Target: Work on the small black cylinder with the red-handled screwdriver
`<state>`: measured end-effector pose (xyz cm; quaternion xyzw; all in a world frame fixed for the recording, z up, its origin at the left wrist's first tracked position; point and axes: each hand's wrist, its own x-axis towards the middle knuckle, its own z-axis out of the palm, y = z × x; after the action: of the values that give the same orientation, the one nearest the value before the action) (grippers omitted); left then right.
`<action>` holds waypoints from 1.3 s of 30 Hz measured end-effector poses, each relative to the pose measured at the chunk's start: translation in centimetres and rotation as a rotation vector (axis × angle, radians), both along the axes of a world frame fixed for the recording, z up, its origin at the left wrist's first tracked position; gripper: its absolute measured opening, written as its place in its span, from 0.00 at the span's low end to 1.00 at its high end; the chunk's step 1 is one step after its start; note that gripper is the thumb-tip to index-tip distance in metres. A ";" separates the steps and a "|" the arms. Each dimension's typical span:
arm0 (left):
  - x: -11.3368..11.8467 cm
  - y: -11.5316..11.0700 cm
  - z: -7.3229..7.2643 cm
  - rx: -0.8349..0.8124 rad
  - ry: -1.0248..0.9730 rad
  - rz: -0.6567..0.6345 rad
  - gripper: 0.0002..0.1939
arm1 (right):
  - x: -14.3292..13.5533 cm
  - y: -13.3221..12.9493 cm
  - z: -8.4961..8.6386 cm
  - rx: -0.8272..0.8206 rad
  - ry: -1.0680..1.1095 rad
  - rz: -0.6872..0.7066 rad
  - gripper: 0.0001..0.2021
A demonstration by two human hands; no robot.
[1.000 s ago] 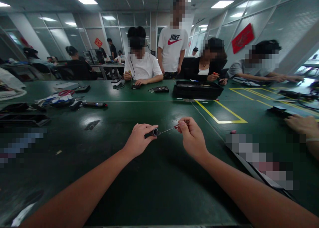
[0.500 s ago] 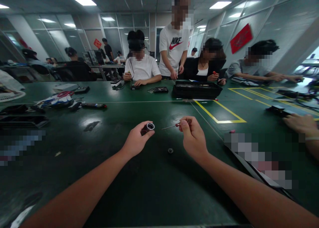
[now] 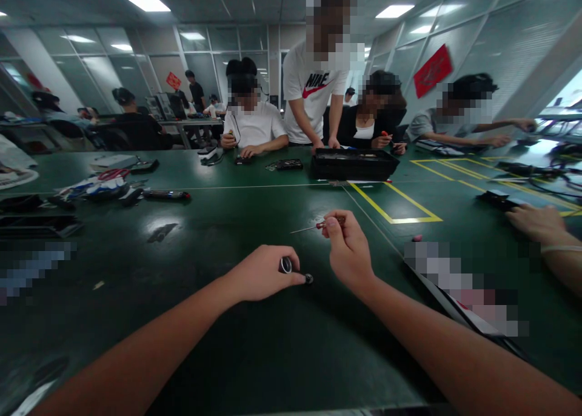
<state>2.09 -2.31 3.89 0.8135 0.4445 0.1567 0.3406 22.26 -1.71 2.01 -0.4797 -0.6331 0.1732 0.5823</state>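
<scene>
My left hand (image 3: 266, 273) is wrapped around a dark cylindrical part (image 3: 285, 265) with a pale ring at its open end. Its thumb tip reaches a small round metal piece (image 3: 309, 279) on the green table (image 3: 254, 355); whether they touch is too small to tell. To the right, my right hand (image 3: 349, 246) is raised above the table, closed on the red handle of a thin screwdriver (image 3: 321, 225). The screwdriver's shaft points left, above the dark part and apart from it.
A long black tray (image 3: 354, 165) stands at the far side, where a person in white leans over it. Gloves and tools (image 3: 102, 184) lie at the left. At the right are a pouch (image 3: 459, 288) and another person's hand (image 3: 536, 223).
My left hand has moved down and right with the dark part, up to the small metal piece. The standing person has leaned down to the black tray. My right hand has barely moved.
</scene>
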 end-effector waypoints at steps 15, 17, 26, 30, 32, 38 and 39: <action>3.1 1.1 -2.2 0.278 0.323 -0.267 0.10 | -0.1 0.2 -0.1 -0.016 0.018 0.050 0.09; 2.6 0.9 -2.1 0.288 0.318 -0.241 0.10 | 0.0 0.2 -0.2 -0.016 0.014 0.057 0.09; -2.9 1.3 -1.2 -0.027 0.019 0.071 0.15 | 0.2 0.1 0.0 -0.053 -0.017 0.057 0.09; -6.5 1.2 -0.7 -0.271 -0.258 0.290 0.20 | 0.2 0.1 -0.1 -0.065 0.006 0.084 0.09; -8.6 0.8 -0.2 -0.332 -0.421 0.459 0.20 | 0.2 0.2 -0.2 -0.064 0.014 0.088 0.09; -16.1 -1.3 2.0 -0.253 -0.846 0.982 0.06 | 0.1 0.5 -0.5 -0.073 -0.004 0.071 0.10; -17.5 -1.7 2.3 -0.233 -0.883 1.052 0.06 | 0.1 0.5 -0.5 -0.070 -0.006 0.068 0.10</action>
<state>-15.44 -4.00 6.20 0.3085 0.6134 0.5682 0.4536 22.36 -1.18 1.51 -0.4784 -0.6442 0.2136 0.5572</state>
